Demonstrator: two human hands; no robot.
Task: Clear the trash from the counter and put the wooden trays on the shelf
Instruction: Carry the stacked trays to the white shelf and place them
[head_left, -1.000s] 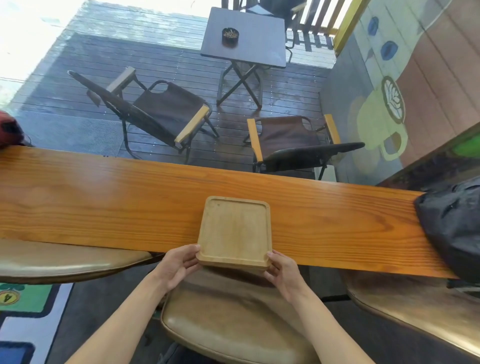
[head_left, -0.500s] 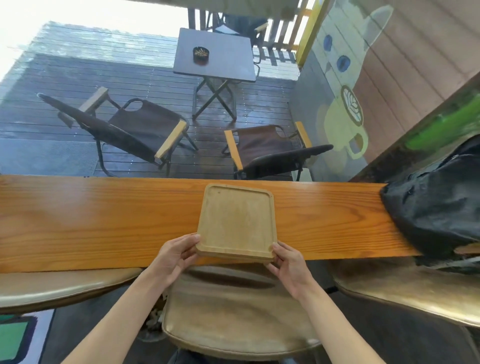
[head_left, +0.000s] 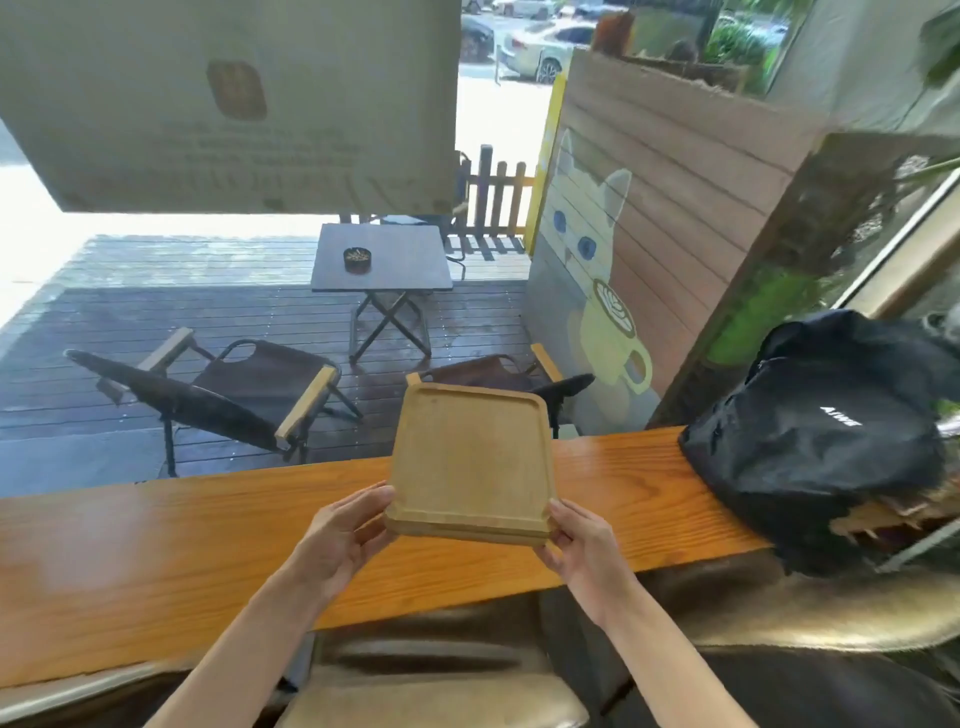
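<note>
A square wooden tray with rounded corners and a raised rim is held up above the long orange wooden counter, tilted with its far edge raised. What looks like a second tray edge shows under its near side. My left hand grips the near left corner. My right hand grips the near right corner. No trash shows on the counter.
A black backpack lies on the counter's right end. Padded tan stools stand below the counter in front of me. Beyond the window are folding chairs, a small dark table with an ashtray, and a cat mural wall.
Both hands have lifted the tray off the counter and raised it. My view has tipped upward, showing more of the patio and street outside.
</note>
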